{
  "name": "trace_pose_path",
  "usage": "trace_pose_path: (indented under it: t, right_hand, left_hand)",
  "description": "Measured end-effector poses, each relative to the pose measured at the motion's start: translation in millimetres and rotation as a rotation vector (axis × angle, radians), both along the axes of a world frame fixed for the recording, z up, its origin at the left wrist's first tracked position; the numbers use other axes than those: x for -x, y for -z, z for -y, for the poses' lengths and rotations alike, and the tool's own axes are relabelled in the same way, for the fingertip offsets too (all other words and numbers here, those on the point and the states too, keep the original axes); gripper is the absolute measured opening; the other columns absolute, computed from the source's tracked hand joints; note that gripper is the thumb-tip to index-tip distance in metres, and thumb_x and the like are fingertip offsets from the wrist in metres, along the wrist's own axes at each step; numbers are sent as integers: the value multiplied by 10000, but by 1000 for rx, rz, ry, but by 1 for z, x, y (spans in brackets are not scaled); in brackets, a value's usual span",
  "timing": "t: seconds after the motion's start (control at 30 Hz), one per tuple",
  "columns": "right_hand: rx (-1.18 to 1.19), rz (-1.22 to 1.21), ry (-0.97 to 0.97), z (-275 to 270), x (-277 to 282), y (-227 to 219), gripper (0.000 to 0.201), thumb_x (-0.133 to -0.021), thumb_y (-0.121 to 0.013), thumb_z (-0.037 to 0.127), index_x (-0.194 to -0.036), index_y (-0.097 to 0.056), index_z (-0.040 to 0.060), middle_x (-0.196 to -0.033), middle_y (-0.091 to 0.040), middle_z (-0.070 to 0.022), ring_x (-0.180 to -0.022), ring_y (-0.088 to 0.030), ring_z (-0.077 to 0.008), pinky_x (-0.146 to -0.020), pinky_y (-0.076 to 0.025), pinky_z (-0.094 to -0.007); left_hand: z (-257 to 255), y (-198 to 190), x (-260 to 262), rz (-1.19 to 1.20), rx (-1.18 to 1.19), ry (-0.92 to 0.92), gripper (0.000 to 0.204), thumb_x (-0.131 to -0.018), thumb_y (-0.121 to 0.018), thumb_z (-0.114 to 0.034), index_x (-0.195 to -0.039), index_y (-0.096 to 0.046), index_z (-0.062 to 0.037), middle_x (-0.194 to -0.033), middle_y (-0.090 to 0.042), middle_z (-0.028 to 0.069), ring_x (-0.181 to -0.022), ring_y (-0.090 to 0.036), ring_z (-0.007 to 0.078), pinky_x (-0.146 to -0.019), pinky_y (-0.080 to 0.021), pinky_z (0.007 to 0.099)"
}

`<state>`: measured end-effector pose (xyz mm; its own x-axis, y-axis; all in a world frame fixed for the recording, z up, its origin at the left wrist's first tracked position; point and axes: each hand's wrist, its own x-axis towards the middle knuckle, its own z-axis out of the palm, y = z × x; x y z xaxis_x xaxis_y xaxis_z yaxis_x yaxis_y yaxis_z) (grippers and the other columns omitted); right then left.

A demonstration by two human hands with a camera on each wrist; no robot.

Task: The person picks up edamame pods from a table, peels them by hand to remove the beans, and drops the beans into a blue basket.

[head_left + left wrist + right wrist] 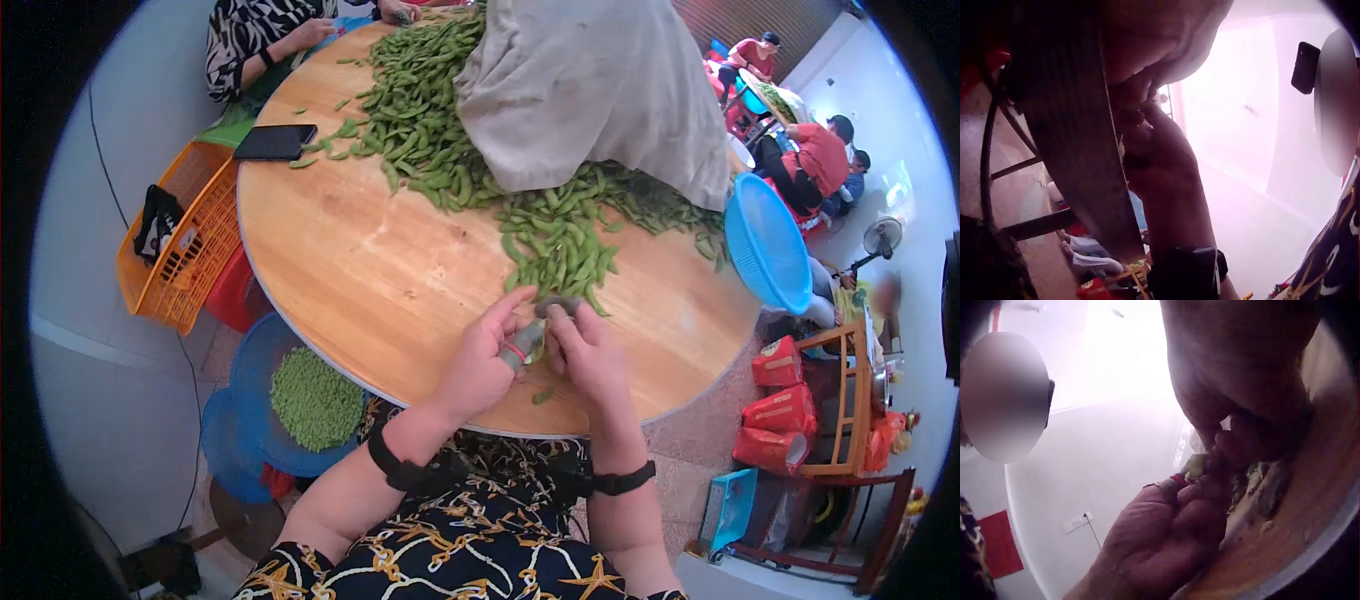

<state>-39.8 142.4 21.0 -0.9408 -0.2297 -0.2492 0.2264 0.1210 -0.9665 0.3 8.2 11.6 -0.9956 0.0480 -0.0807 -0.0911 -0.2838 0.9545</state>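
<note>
We are pinching a green pod (537,347) with left hand (476,366) and right hand (594,368), seemingly partway through, with shelled beans (318,399) lying below and many pods (430,110) awaiting shelling.

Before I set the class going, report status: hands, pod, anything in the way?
Left hand and right hand together, pinching green pod, partly hidden by fingers. Pod pile just beyond; grey cloth covers part of it.
</note>
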Motion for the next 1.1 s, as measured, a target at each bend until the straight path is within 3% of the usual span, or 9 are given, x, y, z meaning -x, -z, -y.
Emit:
trace_pose_path:
  t: [0.03,0.17,0.43,0.57,0.63,0.87,0.93,1.03,1.1]
  right_hand:
    - [105,94,-79,-1,0,-8,200,-881,-533,227,-966,-543,47,-624,-473,37,-514,-414,-39,-429,-309,-191]
    - [305,245,-71,-3,1,-10,148,-865,-551,197,-921,-534,61,-603,-449,44,-490,-387,-34,-412,-274,-176]
    - [669,341,72,8,-3,2,57,-849,-533,102,-876,-502,64,-621,-462,25,-455,-386,-51,-388,-283,-173]
    - [685,267,145,22,-7,2,55,-852,-529,100,-870,-494,61,-625,-466,19,-456,-396,-58,-392,-289,-175]
    - [628,227,193,26,-8,-2,53,-855,-528,98,-873,-492,63,-629,-473,14,-469,-411,-60,-397,-295,-181]
    - [474,-8,233,37,-10,-5,39,-853,-531,78,-864,-496,64,-656,-497,15,-466,-413,-54,-412,-316,-182]
    - [450,-18,230,33,-12,-7,38,-847,-531,62,-865,-498,60,-665,-495,21,-482,-415,-47,-423,-327,-180]
    - [382,-81,172,24,-12,-7,52,-840,-536,53,-875,-497,55,-670,-489,20,-492,-414,-42,-421,-324,-180]
    - [353,-100,171,19,-15,-10,59,-838,-538,52,-881,-498,53,-671,-490,20,-492,-413,-41,-417,-322,-179]
  left_hand:
    - [-1,0,-1,55,-161,3,467,-835,-501,-33,-1287,-386,-59,-825,-545,-16,-595,-467,21,-503,-372,160]
    - [6,2,0,15,-61,66,552,-838,-530,-52,-1337,-295,-76,-812,-543,-12,-613,-472,25,-519,-379,161]
    - [1,16,4,-393,205,-69,318,-834,-492,6,-1147,-524,-40,-804,-553,-27,-720,-507,22,-584,-398,152]
    - [4,5,2,-255,144,-95,283,-839,-468,10,-1103,-551,-50,-801,-552,-32,-679,-497,15,-539,-382,146]
    - [5,3,0,-47,-138,-87,289,-840,-454,10,-1099,-551,-77,-792,-546,-45,-620,-471,8,-496,-350,137]
    - [6,11,2,-69,-306,-65,118,-879,-477,-39,-988,-512,-67,-786,-509,-41,-605,-470,4,-486,-346,134]
    - [9,10,3,-19,-364,46,66,-885,-481,-51,-950,-478,-63,-782,-502,-31,-586,-453,8,-476,-340,138]
    - [12,17,5,116,-668,164,87,-882,-468,-38,-966,-467,-61,-776,-513,-12,-583,-450,18,-481,-346,144]
    - [9,12,4,135,-602,157,127,-858,-450,-2,-961,-468,-74,-770,-518,-4,-568,-436,26,-462,-314,147]
